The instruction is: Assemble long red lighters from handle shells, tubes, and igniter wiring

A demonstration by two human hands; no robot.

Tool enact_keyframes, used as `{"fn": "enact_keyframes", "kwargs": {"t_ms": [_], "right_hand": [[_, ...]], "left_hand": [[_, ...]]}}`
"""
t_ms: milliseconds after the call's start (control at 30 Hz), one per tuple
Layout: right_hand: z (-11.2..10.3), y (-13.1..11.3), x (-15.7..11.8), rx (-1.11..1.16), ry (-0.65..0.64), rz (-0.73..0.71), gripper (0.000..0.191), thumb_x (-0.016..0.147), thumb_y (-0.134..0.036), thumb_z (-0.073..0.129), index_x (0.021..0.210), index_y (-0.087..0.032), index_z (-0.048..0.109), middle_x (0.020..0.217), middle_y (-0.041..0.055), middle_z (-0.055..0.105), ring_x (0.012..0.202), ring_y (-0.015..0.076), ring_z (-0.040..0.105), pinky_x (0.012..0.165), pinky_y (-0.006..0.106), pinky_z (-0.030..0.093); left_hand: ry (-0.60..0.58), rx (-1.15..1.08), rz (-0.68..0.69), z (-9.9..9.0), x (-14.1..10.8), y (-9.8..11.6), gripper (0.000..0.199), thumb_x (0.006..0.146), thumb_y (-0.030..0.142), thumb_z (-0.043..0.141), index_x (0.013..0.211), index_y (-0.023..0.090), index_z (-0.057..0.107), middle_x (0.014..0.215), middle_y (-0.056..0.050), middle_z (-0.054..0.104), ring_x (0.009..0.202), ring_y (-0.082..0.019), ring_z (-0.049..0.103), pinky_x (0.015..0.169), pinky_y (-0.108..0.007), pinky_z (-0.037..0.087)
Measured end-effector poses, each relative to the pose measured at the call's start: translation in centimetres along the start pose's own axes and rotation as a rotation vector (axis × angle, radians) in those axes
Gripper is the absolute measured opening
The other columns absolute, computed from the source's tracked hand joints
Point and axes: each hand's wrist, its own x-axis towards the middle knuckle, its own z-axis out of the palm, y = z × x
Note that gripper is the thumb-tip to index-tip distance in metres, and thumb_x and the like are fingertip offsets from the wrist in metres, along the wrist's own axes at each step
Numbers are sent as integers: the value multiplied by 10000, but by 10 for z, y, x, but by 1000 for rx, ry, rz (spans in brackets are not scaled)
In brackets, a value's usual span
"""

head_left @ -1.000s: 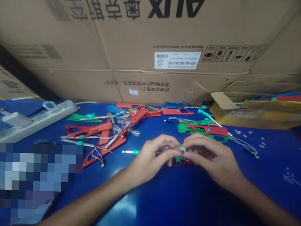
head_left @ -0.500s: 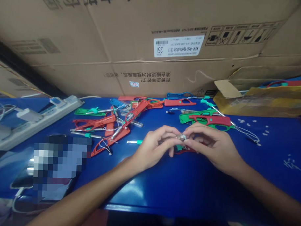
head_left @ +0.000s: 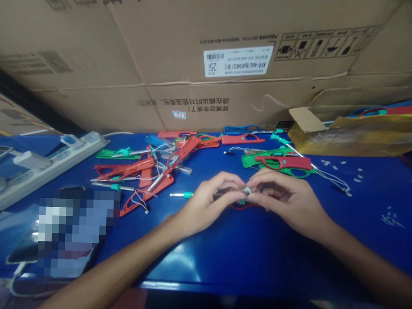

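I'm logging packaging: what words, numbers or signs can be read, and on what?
"KFR-46G/BpR3AES1 (B1)": white label, upside down.
"25": same label.
"师傅您辛苦了!": carton, upside down.
"请在搬运时对我温柔些": carton, upside down.
Handling pictograms: carton.
Blue-edged sticker: too blurred.
Large top characters: cut off by the frame.
Other print: too small or faint.

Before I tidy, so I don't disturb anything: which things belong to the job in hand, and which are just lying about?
Likely the job:
small translucent piece, in the left hand and right hand
red piece, mostly hidden
green-collared metal tube
loose red casings

Likely just lying about:
power strip
white adapter
large carton
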Motion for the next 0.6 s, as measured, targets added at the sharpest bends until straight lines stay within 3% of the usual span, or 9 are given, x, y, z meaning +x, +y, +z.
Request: {"fn": "enact_keyframes", "kwargs": {"t_ms": [267,400,500,600], "right_hand": [[4,1,-2,28,40,48,233,817,-305,798,1028,-241,726,824,-8,706,639,102,631,557,208,545],[4,2,-3,-18,43,41,225,825,-325,791,1020,-233,726,812,-4,718,634,108,639,552,211,551],[4,3,-3,-104,60,-13,187,851,-297,770,1025,-243,730,817,-4,729,650,114,658,571,218,562],[2,4,-4,-212,58,-156,155,890,-272,740,1045,-265,742,892,13,752,710,133,686,616,248,578]], "left_hand": [[44,129,75,-3,1,0,144,976,254,663,1087,163,652,1058,-62,736,962,-165,715,874,-275,571],[62,226,204,-5,2,0,125,978,220,661,1095,175,664,1099,-57,696,1029,-157,666,934,-275,528],[63,283,275,-7,3,1,110,981,225,659,1081,179,666,1112,-65,663,1054,-167,632,954,-294,505],[46,288,255,-8,3,2,98,988,233,649,1069,179,659,1080,-63,666,1017,-167,632,920,-290,505]]}}
